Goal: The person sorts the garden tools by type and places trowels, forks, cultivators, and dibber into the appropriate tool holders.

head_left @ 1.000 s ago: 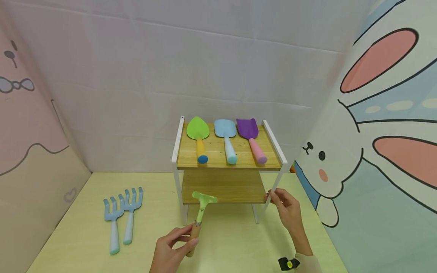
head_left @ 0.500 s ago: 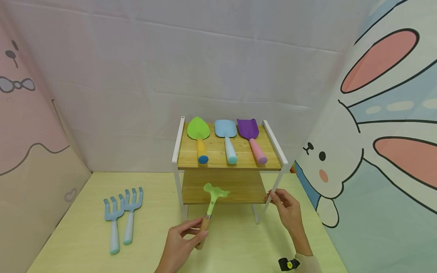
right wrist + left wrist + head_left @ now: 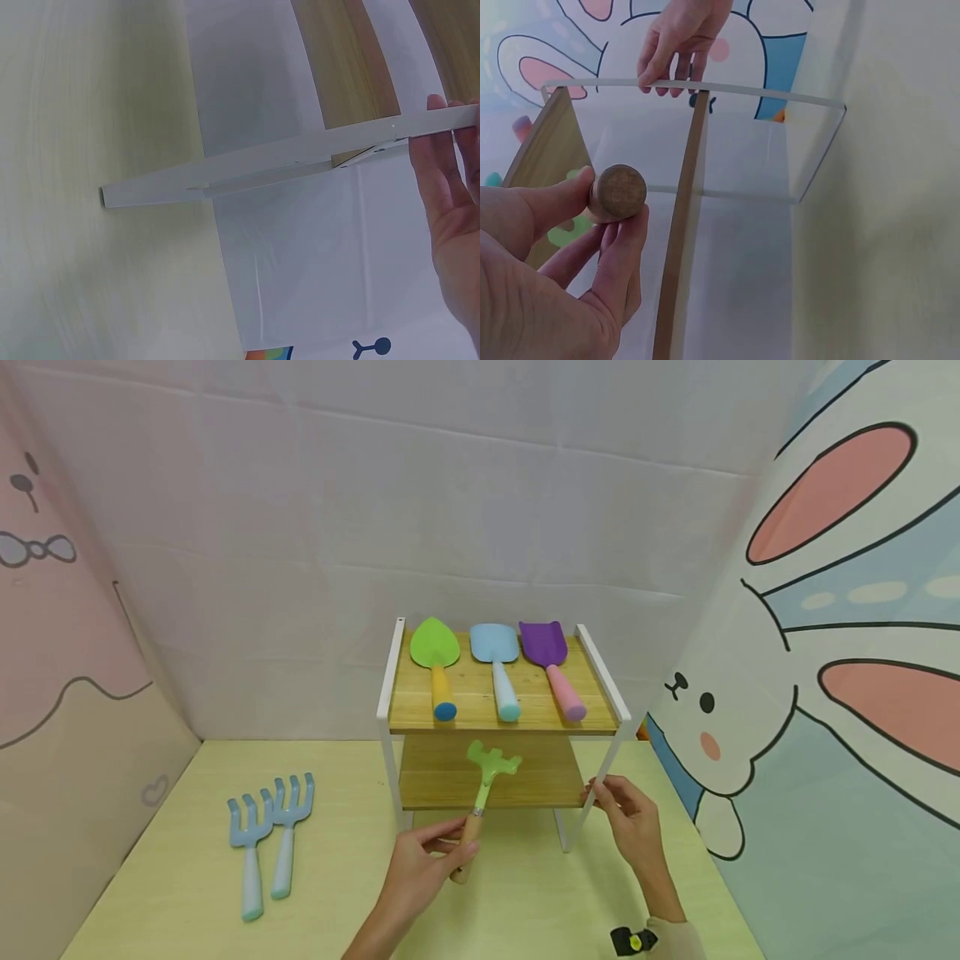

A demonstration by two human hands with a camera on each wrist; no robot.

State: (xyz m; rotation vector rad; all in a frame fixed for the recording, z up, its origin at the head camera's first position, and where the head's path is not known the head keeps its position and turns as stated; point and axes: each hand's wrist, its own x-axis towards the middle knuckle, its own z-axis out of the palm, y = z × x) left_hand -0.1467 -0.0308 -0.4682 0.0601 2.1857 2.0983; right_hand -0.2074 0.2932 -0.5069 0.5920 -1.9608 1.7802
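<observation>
In the head view my left hand pinches the wooden handle of a small green hand rake, its pronged head raised in front of the lower board of a two-tier shelf. The left wrist view shows the round handle end between thumb and fingers. My right hand grips the shelf's white right front leg near the lower board. On the top board lie a green trowel with a yellow handle, a light blue shovel and a purple shovel with a pink handle.
Two blue hand forks lie side by side on the pale table, left of the shelf. A white cloth backdrop hangs behind, and a rabbit-printed panel stands along the right side.
My left hand has carried the hand rake up and to the right, from the shelf's left front to before its lower board. The right hand stays on the leg.
</observation>
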